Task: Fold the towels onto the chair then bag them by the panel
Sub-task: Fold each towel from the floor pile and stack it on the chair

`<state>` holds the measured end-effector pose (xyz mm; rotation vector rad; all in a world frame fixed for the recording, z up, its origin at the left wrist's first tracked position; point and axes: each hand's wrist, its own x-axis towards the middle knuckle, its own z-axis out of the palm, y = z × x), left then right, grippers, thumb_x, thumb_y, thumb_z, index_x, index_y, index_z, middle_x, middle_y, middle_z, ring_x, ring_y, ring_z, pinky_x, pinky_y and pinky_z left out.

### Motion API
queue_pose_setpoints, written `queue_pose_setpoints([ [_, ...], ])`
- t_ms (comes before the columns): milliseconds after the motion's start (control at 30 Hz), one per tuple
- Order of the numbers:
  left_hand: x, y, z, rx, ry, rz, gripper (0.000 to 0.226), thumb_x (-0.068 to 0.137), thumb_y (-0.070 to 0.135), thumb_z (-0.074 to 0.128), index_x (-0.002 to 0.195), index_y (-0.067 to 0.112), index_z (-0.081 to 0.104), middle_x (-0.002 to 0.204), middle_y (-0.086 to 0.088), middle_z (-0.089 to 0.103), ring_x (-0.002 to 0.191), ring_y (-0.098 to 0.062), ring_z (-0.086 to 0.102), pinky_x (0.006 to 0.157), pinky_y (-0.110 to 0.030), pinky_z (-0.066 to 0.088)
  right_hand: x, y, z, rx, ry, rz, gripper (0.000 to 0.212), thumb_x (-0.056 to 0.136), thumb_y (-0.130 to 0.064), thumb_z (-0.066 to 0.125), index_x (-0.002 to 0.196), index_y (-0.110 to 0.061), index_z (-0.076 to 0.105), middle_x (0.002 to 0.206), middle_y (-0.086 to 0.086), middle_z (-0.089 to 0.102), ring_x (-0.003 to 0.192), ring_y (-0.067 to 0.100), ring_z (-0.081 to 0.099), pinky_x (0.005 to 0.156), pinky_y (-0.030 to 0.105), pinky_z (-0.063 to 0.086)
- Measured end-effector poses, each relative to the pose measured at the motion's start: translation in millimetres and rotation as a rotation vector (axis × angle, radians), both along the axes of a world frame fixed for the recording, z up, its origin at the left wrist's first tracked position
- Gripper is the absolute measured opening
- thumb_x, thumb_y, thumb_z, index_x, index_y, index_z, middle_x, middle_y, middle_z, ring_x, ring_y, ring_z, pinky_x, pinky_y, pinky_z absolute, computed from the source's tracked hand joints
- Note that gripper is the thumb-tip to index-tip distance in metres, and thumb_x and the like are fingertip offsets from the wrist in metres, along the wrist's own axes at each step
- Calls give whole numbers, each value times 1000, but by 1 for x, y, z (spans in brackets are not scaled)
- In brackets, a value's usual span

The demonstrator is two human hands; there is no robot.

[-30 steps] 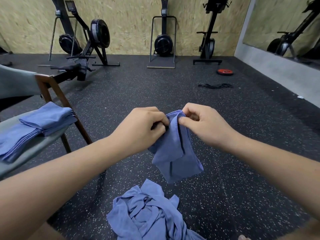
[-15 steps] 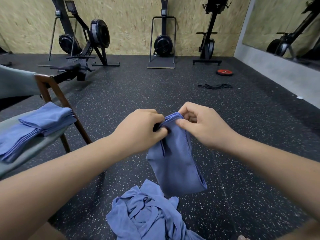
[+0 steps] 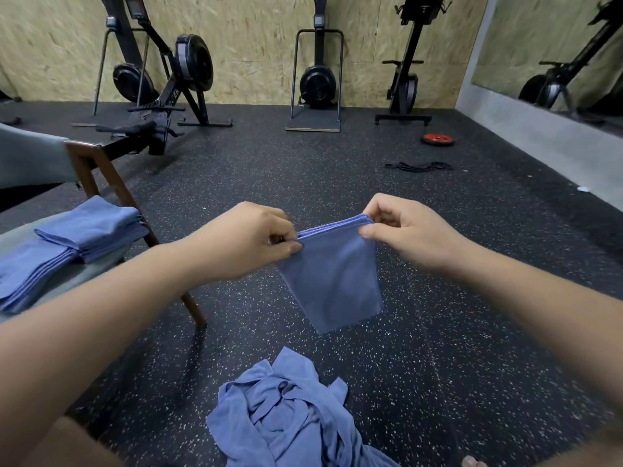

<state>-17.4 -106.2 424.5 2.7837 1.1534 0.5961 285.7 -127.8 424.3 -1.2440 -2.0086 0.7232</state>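
The left hand (image 3: 249, 242) pinches the left top corner of a folded blue towel (image 3: 333, 281) between thumb and curled fingers, and the right hand (image 3: 404, 230) pinches the right top corner in the same way. The top edge is stretched straight between them, and its several layers show there as thin lines.

The towel hangs free in the air above the floor, a flat and slightly tapered rectangle. To do this step well, I think the hands should hold the layered edges aligned with equal tension, then lay the towel flat on the stack at the left without letting a corner slip. The cloth looks thin, soft and matte, so it will probably sag easily.

On the left, folded towels (image 3: 91, 224) lie in neat stacks on the grey padded seat of a chair (image 3: 193, 306) with brown wooden legs. Below the hands, a crumpled heap of unfolded towels (image 3: 290, 412) lies on the black speckled rubber floor (image 3: 438, 332) — much folding remains. No bag is in view.
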Motion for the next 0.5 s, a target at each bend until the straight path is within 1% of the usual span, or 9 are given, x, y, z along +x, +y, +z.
queue_pose_setpoints([
  [100,-4,1,4,6,-19,-9,21,100,39,70,87,24,77,93,12,71,84,-7,65,79,-22,46,2,1,-1,-19,-24,-20,9,98,-16,69,91,-17,65,96,12,73,80,10,58,78,35,45],
  [200,-4,0,9,13,-98,7,18,97,43,76,89,27,81,90,14,74,83,-6,69,77,-29,53,3,4,-2,-22,-41,-43,12,98,-18,68,87,-20,63,90,11,72,76,12,53,75,38,41],
  [267,-4,-1,11,20,-163,33,20,92,48,78,88,28,82,85,16,75,78,-6,70,71,-27,53,5,4,-1,-20,-31,-49,13,98,-17,67,86,-20,63,80,4,68,72,11,49,72,38,39],
  [333,-4,-3,12,9,-224,71,24,86,52,80,84,29,82,74,15,74,67,-7,66,61,-22,48,5,4,-1,-25,-27,-52,14,97,-16,67,84,-20,63,75,-1,63,69,11,47,70,37,38],
  [367,-3,-4,12,0,-253,85,24,84,53,82,81,29,81,69,13,72,61,-7,61,56,-20,43,5,5,-2,-26,-30,-53,14,97,-16,67,84,-20,63,75,0,64,70,11,47,70,37,38],
  [433,-2,-5,12,-21,-296,102,24,82,51,85,77,29,79,62,12,68,53,-8,52,52,-18,36,5,5,-2,-25,-40,-54,11,94,-20,67,84,-21,64,79,7,68,71,12,49,72,38,40],
  [500,-1,-7,13,-31,-318,104,25,81,48,88,74,28,75,59,14,65,52,-8,49,50,-16,34,6,5,-2,-25,-57,-57,8,92,-21,67,84,-21,64,85,11,70,72,13,51,72,38,42],
])
